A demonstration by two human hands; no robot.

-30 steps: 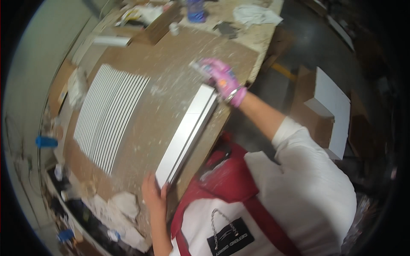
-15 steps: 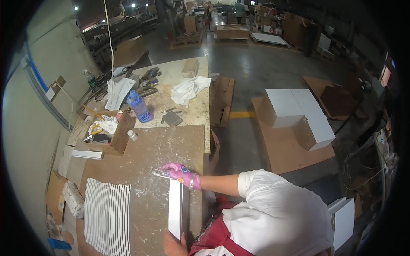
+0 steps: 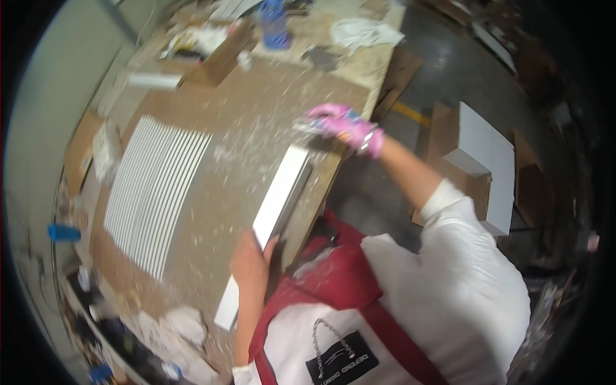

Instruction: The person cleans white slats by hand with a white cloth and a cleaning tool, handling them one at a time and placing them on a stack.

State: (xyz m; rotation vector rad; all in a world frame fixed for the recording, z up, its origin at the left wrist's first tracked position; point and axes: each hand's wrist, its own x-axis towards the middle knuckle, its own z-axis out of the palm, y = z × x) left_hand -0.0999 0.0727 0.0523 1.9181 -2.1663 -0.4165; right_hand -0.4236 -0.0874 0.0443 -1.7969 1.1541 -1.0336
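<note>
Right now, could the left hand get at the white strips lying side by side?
Probably yes: only speckled brown board seems to lie between the left hand and the white strips. The hand grips a long white piece, though, so it would likely have to let go first.

From my station I see the bare left hand [image 3: 251, 260] curled, thumb apart from the fingers, its forearm [image 3: 249, 321] held near the body. The pink-gloved right hand [image 3: 339, 125] reaches farther out, slightly blurred, fingers bent, the right forearm [image 3: 410, 170] angled outward.
</note>
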